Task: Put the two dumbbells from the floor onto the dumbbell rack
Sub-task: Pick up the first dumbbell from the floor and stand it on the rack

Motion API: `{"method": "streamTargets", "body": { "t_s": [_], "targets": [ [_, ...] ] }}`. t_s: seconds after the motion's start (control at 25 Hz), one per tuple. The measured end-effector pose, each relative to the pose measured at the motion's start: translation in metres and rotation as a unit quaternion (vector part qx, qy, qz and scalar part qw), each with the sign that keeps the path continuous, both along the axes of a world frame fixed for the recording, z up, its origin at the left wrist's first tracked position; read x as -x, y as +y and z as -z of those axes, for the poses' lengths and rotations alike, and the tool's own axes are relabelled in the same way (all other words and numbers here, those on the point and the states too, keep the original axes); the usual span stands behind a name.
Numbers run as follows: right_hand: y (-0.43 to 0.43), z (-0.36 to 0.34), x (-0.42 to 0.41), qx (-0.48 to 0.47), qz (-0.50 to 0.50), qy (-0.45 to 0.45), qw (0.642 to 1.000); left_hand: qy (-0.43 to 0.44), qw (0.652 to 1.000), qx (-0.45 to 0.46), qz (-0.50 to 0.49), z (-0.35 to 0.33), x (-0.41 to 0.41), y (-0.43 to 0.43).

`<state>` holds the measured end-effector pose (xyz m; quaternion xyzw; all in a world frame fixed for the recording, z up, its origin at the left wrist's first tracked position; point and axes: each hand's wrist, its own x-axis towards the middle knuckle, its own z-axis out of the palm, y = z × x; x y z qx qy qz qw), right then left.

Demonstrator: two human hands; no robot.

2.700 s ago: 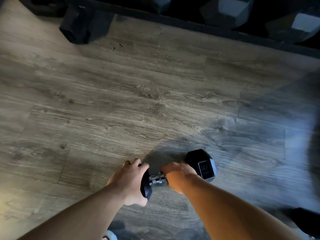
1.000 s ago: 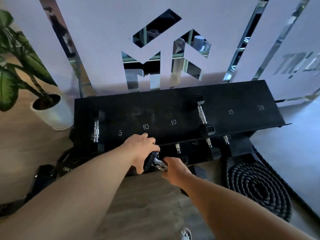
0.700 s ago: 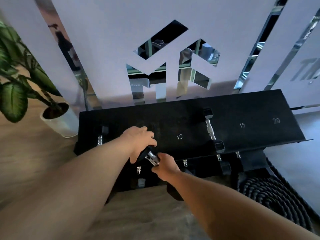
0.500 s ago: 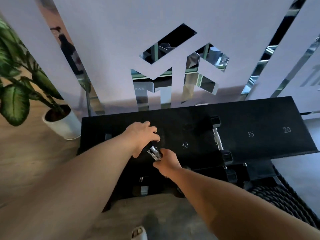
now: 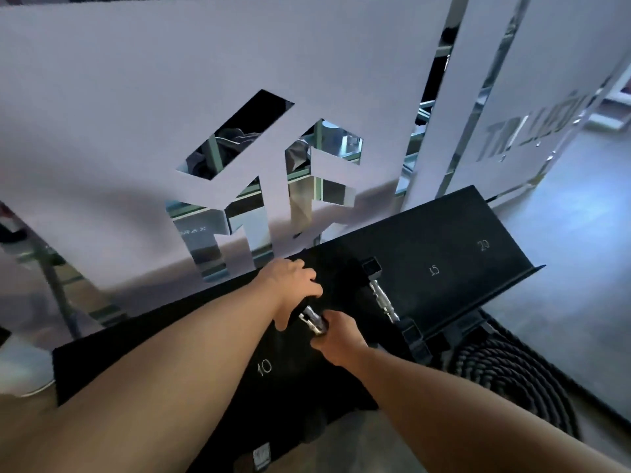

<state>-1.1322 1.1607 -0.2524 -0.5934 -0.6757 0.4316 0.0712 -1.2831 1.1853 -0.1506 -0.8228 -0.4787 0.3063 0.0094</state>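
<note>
I hold a black dumbbell by both ends over the black top shelf of the dumbbell rack [image 5: 461,233]; only its chrome handle [image 5: 312,320] shows between my hands. My left hand [image 5: 290,288] covers its far head and my right hand [image 5: 336,339] grips the near end. It sits between the chalked "10" mark [image 5: 264,367] and another dumbbell [image 5: 384,300] that lies on the shelf to the right. Whether the held dumbbell touches the shelf, I cannot tell. Marks "15" [image 5: 433,269] and "20" [image 5: 484,245] lie further right on bare shelf.
A coiled black battle rope [image 5: 512,377] lies on the floor right of the rack. A frosted glass wall [image 5: 136,114] with cut-out shapes stands directly behind the rack. More dumbbells sit on the lower shelf [image 5: 263,455]. A white pot edge [image 5: 20,373] is at far left.
I lifted the dumbbell from the floor and carried it up to the rack's top shelf. Over the last second it moved further right along the shelf, past the "10" mark; my view tilted.
</note>
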Motion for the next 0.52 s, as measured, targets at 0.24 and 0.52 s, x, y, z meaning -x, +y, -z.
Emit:
{"method": "streamTargets", "body": {
  "t_s": [0.24, 0.52],
  "targets": [
    [0.089, 0.006, -0.081, -0.02, 0.07, 0.025, 0.997, 0.022, 0.997, 0.001, 0.073, -0.006, -0.094, 0.113],
    [0.21, 0.019, -0.185, -0.004, 0.102, 0.04, 0.994, 0.035, 0.997, 0.032, 0.06, 0.009, -0.211, 0.243]
  ]
}}
